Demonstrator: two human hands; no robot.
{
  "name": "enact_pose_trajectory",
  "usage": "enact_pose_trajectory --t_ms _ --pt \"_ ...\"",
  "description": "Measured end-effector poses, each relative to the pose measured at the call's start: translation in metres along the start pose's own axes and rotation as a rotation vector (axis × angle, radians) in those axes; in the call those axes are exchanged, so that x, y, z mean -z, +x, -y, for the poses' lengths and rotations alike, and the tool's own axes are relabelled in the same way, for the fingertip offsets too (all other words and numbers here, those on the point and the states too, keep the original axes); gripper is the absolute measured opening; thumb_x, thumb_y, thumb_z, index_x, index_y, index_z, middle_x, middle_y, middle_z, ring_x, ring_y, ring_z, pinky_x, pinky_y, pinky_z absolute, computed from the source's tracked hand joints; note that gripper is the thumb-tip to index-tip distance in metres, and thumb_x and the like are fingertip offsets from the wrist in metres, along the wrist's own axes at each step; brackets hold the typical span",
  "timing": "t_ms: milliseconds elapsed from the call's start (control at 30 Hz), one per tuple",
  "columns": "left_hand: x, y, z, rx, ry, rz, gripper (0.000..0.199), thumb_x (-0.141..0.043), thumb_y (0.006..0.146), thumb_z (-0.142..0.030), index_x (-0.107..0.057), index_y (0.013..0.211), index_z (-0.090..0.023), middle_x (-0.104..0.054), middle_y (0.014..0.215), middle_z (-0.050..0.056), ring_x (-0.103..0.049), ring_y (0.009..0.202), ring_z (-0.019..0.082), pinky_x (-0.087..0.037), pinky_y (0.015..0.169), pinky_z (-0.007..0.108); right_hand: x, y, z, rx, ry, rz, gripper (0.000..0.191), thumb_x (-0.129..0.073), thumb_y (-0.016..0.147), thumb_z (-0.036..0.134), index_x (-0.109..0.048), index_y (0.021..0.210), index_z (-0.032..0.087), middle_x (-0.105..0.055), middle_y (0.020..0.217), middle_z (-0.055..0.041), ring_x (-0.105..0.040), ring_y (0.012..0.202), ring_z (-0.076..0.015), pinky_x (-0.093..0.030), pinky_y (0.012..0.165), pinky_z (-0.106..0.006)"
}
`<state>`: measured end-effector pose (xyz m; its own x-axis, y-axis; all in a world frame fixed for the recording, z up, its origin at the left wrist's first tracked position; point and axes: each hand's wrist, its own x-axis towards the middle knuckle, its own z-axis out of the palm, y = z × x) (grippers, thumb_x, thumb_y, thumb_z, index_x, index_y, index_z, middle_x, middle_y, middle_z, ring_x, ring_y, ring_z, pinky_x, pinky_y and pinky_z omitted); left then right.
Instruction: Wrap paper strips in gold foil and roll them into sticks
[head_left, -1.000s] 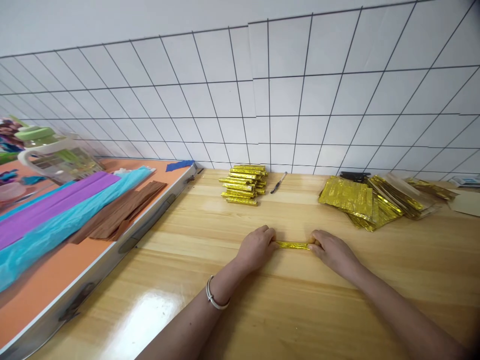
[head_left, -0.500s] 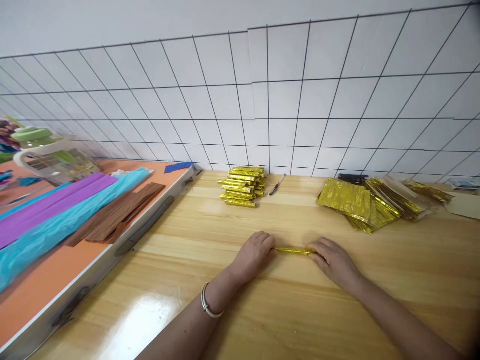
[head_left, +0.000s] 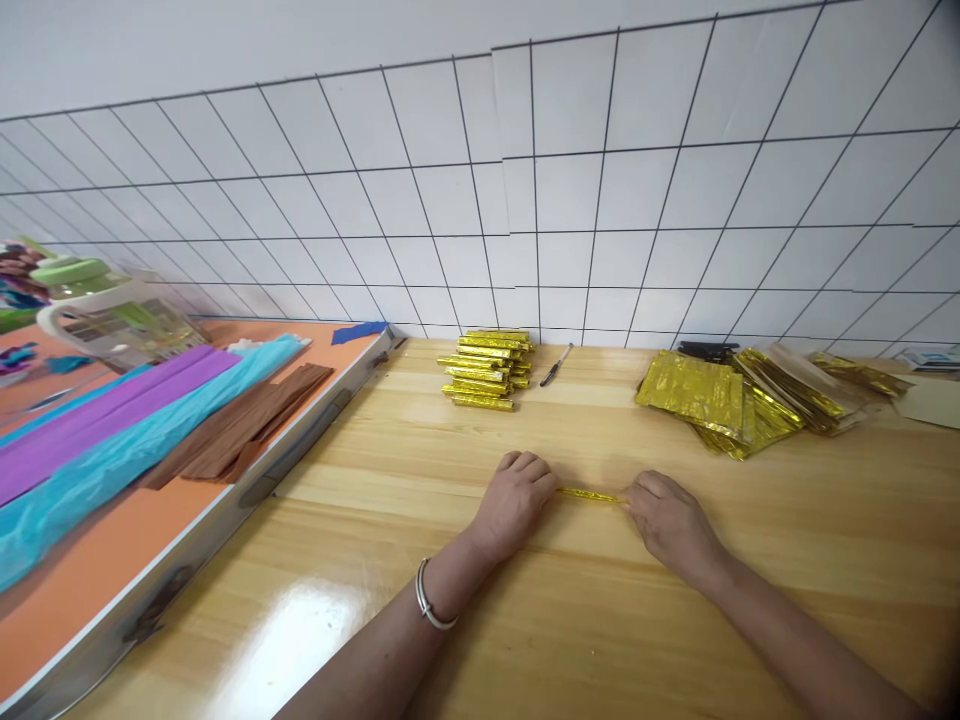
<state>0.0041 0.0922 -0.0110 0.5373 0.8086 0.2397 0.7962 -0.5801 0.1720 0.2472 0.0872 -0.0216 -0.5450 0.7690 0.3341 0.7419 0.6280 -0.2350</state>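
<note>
A thin gold foil roll (head_left: 590, 494) lies crosswise at the middle of the wooden table, between my two hands. My left hand (head_left: 519, 500), with a silver bangle on its wrist, has its fingers closed on the roll's left end. My right hand (head_left: 667, 522) pinches the other end. Both ends are hidden by the fingers. Beyond my left hand, against the wall, several gold foil rolls (head_left: 487, 370) are piled. To the far right lie flat gold foil sheets (head_left: 694, 395) in a loose stack.
A pen (head_left: 556, 366) lies right of the piled rolls. On the left, an orange board (head_left: 150, 540) with a raised edge carries purple, blue and brown crepe paper (head_left: 247, 430). A green-lidded bottle (head_left: 71, 275) stands by a white basket. The tiled wall (head_left: 570, 200) bounds the back.
My hands have come slightly closer together. The roll between them looks thinner and a shorter length of it shows. The view has shifted a little.
</note>
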Motion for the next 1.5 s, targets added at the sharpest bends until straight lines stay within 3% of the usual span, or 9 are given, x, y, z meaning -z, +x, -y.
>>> enact_pose_trajectory --t_ms 200,467,633,1100,1500 --pt "-0.003 0.006 -0.015 -0.066 -0.026 0.010 0.018 -0.040 0.091 -0.020 -0.058 0.089 -0.020 -0.057 0.082 0.004 -0.046 0.085 0.017 -0.032 0.078 0.033 0.000 0.002 0.003 -0.016 -0.059 0.024 0.026 -0.037 0.088 0.017 -0.054 0.069 0.018 -0.050 0.072 -0.0051 -0.044 0.069 -0.0164 -0.037 0.063 -0.028" --pt "-0.006 0.005 -0.027 -0.065 0.029 -0.025 0.016 -0.042 0.086 -0.014 -0.053 0.075 -0.017 -0.054 0.074 0.004 -0.044 0.078 0.017 -0.031 0.073 0.034 0.000 0.014 0.018 0.086 -0.078 0.067 0.014 -0.048 0.086 0.018 -0.060 0.093 0.019 -0.059 0.090 -0.0073 -0.045 0.088 -0.0215 -0.034 0.075 -0.034" --pt "-0.007 0.005 -0.034 -0.122 0.037 -0.032 0.015 -0.042 0.085 -0.013 -0.049 0.072 -0.017 -0.053 0.073 0.003 -0.044 0.076 0.017 -0.031 0.073 0.034 0.000 0.015 0.026 0.102 -0.103 0.062 0.023 -0.041 0.088 0.014 -0.056 0.070 0.018 -0.056 0.072 -0.0050 -0.043 0.076 -0.0186 -0.032 0.069 -0.033" --pt "0.000 0.006 -0.018 -0.023 -0.093 0.038 0.016 -0.043 0.089 -0.024 -0.055 0.081 -0.018 -0.056 0.078 0.003 -0.049 0.078 0.016 -0.035 0.074 0.031 0.004 0.014 0.011 0.083 0.055 0.180 0.024 -0.037 0.092 0.022 -0.059 0.086 0.019 -0.062 0.072 -0.0045 -0.051 0.071 -0.0177 -0.036 0.067 -0.031" --pt "-0.002 -0.003 0.002 0.012 -0.448 0.048 0.026 -0.042 0.086 -0.015 -0.060 0.104 -0.019 -0.061 0.086 0.005 -0.056 0.079 0.015 -0.043 0.069 0.023 0.003 0.010 0.001 0.062 0.160 0.114 0.022 -0.039 0.091 0.024 -0.060 0.090 0.017 -0.064 0.077 -0.0057 -0.054 0.074 -0.0179 -0.040 0.069 -0.031"
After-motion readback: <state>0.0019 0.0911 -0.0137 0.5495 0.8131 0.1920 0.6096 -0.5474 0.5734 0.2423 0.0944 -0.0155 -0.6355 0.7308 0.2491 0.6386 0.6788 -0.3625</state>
